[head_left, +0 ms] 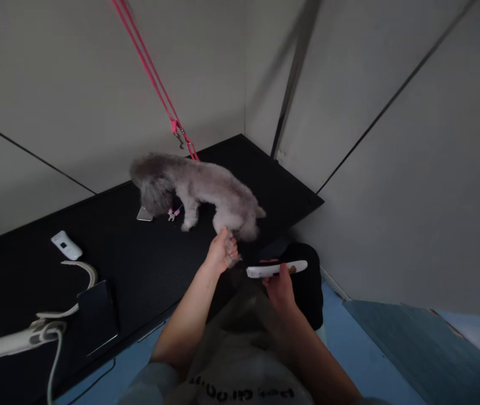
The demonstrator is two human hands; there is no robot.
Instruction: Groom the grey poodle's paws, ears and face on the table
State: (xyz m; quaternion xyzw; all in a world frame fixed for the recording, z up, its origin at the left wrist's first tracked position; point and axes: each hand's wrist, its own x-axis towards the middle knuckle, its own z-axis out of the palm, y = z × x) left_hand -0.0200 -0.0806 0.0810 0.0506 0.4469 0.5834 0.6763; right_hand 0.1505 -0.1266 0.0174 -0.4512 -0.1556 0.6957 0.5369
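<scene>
A small grey curly dog [206, 191] stands on a black table [147, 264], head toward the left, tied by a pink leash [155, 84] that runs up and left. My left hand [222, 251] is closed around the dog's hind paw and lifts it back toward me. My right hand [280, 284] grips a white clipper [276, 269], held level just right of the paw and pointing left.
On the table's left lie a second white clipper [66, 245], a dark phone [98, 318] and a white dryer hose [33, 332]. A small metal piece [144, 214] lies under the dog's head. Grey walls close the corner; blue floor lies at right.
</scene>
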